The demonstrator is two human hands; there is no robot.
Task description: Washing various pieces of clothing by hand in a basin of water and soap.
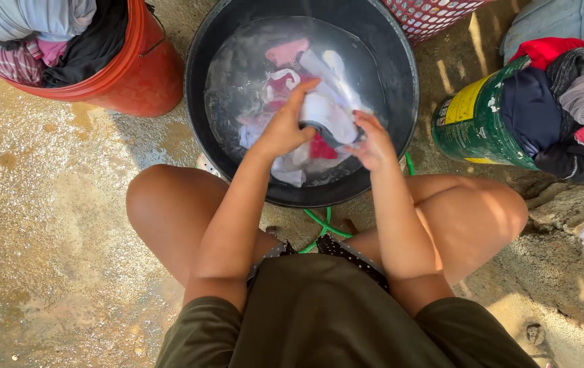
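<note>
A white cloth (326,112) sits bunched over the water in the black tub (401,61), gripped by both hands: the left hand (283,128) closes on it with one finger stretched forward, the right hand (373,144) pinches its near edge. More wet laundry (285,53) soaks in the tub. A red bucket (143,75) and a green bucket (469,123), either side, hold heaped clothes.

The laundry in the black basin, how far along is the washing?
Done: can't tell. In hand: the left hand and right hand grip a white garment over the black basin, with more clothes soaking. Left: the red bucket and green bucket look full of seemingly dry clothes.
</note>
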